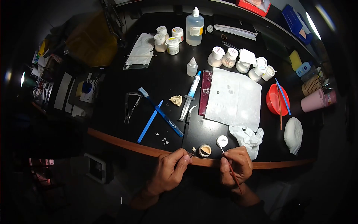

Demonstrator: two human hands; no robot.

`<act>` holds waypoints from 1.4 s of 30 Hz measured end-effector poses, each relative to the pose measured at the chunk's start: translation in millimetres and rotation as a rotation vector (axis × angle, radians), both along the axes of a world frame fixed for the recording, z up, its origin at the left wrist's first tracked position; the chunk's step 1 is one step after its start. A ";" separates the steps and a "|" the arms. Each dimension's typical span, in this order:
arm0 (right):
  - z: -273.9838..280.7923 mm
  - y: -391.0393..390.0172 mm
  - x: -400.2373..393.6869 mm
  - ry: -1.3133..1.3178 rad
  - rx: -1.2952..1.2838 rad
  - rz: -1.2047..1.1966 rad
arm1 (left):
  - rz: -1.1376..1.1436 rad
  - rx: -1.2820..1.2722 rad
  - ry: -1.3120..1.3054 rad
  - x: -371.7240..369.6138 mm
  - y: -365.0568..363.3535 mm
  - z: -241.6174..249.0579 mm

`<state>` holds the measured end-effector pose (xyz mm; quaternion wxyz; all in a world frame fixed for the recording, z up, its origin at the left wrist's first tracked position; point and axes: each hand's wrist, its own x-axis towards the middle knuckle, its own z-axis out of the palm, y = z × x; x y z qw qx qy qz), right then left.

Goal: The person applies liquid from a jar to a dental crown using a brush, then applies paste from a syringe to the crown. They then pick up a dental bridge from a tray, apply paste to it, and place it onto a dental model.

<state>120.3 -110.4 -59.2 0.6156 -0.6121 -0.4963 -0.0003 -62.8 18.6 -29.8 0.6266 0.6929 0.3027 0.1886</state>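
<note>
At the table's front edge, my left hand [172,168] is closed, pinching a small dark metal-looking piece [191,154]; most of it is hidden by the fingers. Just beyond its tip shows a tiny pale, tooth-like piece [194,149]. My right hand [237,165] grips a thin red-handled brush [234,174], its tip pointing up and away. Between the hands stands a small open jar [204,151] of beige material. A round white lid [222,140] lies behind the brush tip, overlapped by it in this view.
A white paper sheet [235,97] covers a maroon pad, with crumpled tissue [250,142] beside it. A syringe [191,91], blue toothbrush [164,117], blue stick [150,121] and dental cast piece [176,100] lie leftward. Several jars and a red bowl [274,100] stand farther off.
</note>
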 end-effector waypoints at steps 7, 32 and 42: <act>1.6 0.6 -0.7 -0.001 -0.009 -0.001 | -0.005 0.011 -0.006 -0.8 0.6 -0.5; 14.5 9.2 5.5 0.050 0.062 0.344 | 0.053 0.019 0.068 -13.1 -12.4 -0.6; 13.6 11.0 2.1 -0.057 0.032 0.361 | 0.159 0.238 0.121 -9.2 -13.2 3.4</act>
